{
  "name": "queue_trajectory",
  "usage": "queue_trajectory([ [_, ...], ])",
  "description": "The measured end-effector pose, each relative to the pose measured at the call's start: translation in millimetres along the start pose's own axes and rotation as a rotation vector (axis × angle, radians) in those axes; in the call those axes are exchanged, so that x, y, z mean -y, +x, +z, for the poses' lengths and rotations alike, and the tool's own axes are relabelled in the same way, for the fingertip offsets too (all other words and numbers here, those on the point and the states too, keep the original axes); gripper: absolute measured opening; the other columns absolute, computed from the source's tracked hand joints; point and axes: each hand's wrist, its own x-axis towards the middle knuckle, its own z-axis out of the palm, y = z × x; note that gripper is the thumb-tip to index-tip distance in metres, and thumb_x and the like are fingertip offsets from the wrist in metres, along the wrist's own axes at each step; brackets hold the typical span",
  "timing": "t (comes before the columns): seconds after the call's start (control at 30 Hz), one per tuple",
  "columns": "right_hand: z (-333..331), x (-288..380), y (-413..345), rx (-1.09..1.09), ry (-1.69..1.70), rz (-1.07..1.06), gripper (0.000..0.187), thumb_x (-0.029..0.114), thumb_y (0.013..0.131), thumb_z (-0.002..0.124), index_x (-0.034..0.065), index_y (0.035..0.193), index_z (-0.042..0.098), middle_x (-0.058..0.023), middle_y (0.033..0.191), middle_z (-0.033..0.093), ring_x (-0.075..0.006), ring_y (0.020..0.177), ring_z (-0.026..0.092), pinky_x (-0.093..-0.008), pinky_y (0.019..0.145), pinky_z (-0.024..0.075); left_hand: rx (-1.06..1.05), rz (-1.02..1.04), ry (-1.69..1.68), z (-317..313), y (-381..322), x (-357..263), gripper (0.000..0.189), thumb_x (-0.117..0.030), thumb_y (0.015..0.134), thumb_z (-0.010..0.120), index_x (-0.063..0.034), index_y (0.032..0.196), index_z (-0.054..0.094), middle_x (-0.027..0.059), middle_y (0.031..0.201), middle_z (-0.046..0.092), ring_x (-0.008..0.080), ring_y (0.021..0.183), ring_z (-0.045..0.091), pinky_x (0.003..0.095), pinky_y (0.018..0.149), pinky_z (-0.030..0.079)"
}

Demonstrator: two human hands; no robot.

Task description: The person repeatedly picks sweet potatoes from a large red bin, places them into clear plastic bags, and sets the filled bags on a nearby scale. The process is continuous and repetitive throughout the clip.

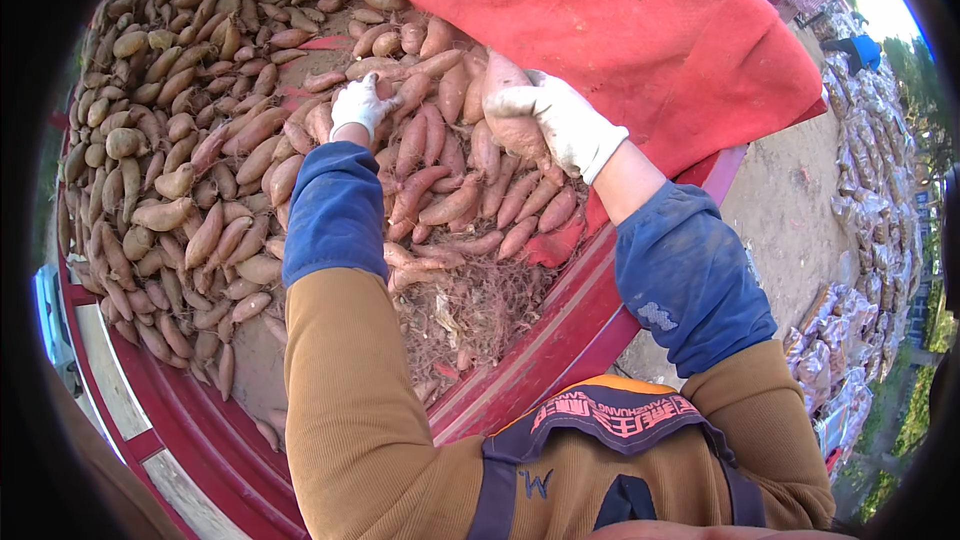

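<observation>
My right hand [559,120], in a white glove, grips a large reddish sweet potato [510,109] above the heap. Its thumb lies across the front of the root. Further left, my left hand [361,106], gloved too, rests among the sweet potatoes with its thumb and forefinger spread around one of them [385,88]. Whether it grips that root is not plain. Below and between both hands lies a pile of reddish sweet potatoes [435,165].
A bigger heap of sweet potatoes [172,157] fills the left side of the red truck bed. A red cloth [600,30] covers the far right. Root trimmings [480,307] lie by the red side rail [540,330]. Filled plastic bags [874,240] and a person in blue [862,52] are beyond.
</observation>
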Motion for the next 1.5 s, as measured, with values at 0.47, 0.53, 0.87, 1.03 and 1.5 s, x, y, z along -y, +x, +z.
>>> queue_trajectory([
  [0.47, 7, -9, 2, 0.45, 0.67, 0.214, 0.053, 0.021, 0.081, 0.07, -0.003, 0.125, 0.054, -0.0219, 0.113, 0.063, -0.0413, 0.098, 0.065, -0.0543, 0.084, 0.0565, -0.092, 0.504, -0.994, -67, -115, -78, 0.04, -0.03, 0.098, 0.054, -0.0016, 0.124, 0.062, 0.0165, 0.119, 0.065, 0.0303, 0.114, 0.059, 0.0366, 0.101, 0.043],
  [0.53, 6, -8, -3, 0.465, 0.66, 0.237, 0.056, 0.019, 0.078, 0.071, -0.0036, 0.127, 0.053, -0.0235, 0.111, 0.064, -0.0429, 0.094, 0.066, -0.0565, 0.083, 0.056, -0.048, 0.624, -0.691, -111, -131, -80, 0.039, -0.027, 0.101, 0.051, -0.0034, 0.13, 0.06, 0.0127, 0.129, 0.063, 0.0232, 0.118, 0.056, 0.0345, 0.104, 0.04],
  [0.87, -2, 8, -1, 0.442, 0.764, 0.084, 0.045, 0.024, 0.083, 0.068, 0.0045, 0.123, 0.06, -0.0149, 0.113, 0.066, -0.0312, 0.1, 0.065, -0.0511, 0.089, 0.0549, 0.149, 0.25, -0.122, -15, -162, 51, 0.079, -0.032, 0.072, 0.076, -0.0155, 0.143, 0.044, 0.0195, 0.133, 0.054, 0.038, 0.121, 0.053, 0.043, 0.104, 0.044],
  [1.03, -5, 3, 8, 0.397, 0.736, 0.073, 0.044, 0.024, 0.084, 0.067, 0.0045, 0.124, 0.06, -0.0149, 0.114, 0.065, -0.0318, 0.1, 0.066, -0.0512, 0.086, 0.0569, 0.162, -0.111, -0.087, 21, -190, 55, 0.093, -0.039, 0.068, 0.081, -0.0136, 0.147, 0.039, 0.0218, 0.127, 0.056, 0.0398, 0.11, 0.059, 0.0448, 0.096, 0.048],
  [1.5, -3, 11, -4, 0.323, 0.684, 0.12, 0.041, 0.02, 0.082, 0.071, 0.0037, 0.118, 0.06, -0.0196, 0.108, 0.064, -0.0326, 0.095, 0.066, -0.0463, 0.081, 0.0588, -0.061, -0.446, -0.343, 16, -55, 66, 0.094, -0.046, 0.076, 0.075, -0.0009, 0.148, 0.034, 0.0268, 0.132, 0.056, 0.0386, 0.12, 0.057, 0.0405, 0.102, 0.045],
])
